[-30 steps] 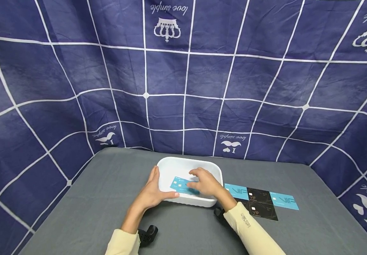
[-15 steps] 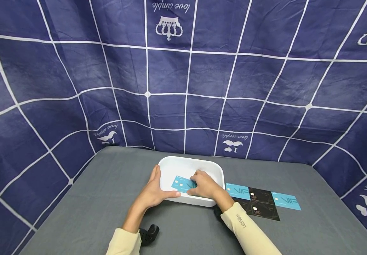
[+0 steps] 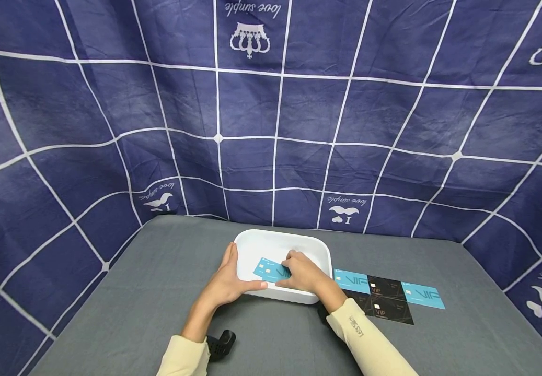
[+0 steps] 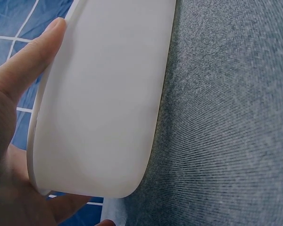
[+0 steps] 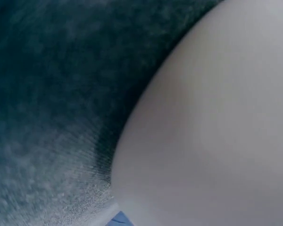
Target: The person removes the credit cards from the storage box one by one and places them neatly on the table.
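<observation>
A white plastic tray (image 3: 256,245) stands on the grey cloth. Blue cards (image 3: 269,269) lie inside it, two of them overlapping and slightly offset. My left hand (image 3: 226,282) holds the tray's left end, thumb along the near rim and fingers at the outer side; the left wrist view shows the thumb (image 4: 30,61) over the tray's edge. Reaching in over the near right rim, my right hand (image 3: 304,272) pinches the right end of the blue cards, its curled fingers covering that part. In the right wrist view the tray wall (image 5: 212,122) fills most of the frame, with the hand hidden.
Right of the tray, blue cards (image 3: 423,296) and black VIP cards (image 3: 393,310) lie flat in rows on the grey cloth (image 3: 271,339). The right forearm partly covers one black card. A dark blue curtain (image 3: 247,104) with white lines hangs behind the table.
My right hand was spread over the cards; its fingers have curled in and closed at their right end. The left hand keeps its hold on the tray.
</observation>
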### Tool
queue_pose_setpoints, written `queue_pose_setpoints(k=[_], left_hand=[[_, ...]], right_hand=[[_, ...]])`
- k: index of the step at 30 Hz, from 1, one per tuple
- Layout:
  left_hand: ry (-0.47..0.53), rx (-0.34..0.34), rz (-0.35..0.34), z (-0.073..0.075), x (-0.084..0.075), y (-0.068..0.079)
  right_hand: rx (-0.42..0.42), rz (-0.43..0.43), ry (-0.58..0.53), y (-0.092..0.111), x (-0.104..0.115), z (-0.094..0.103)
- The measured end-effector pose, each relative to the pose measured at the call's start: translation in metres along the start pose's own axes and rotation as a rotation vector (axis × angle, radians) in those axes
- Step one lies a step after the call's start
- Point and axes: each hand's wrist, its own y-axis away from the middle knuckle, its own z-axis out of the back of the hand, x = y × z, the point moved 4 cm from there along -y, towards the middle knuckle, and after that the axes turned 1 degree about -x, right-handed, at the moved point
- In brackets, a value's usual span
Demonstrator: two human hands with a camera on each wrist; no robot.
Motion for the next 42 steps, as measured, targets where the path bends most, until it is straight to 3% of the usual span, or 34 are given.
queue_pose_setpoints(k=[31,42], left_hand=[[-0.01,0.013,-0.014,-0.0001,-0.0009,-0.0006],[-0.003,0.016,-0.007,0.0005,0.0001,0.0005]], right_hand=[[-0.064,-0.032,-0.006,-0.0006,0.0004,0.0036],[-0.09,-0.023,-0.077,-0.0014,0.0008,0.0029]])
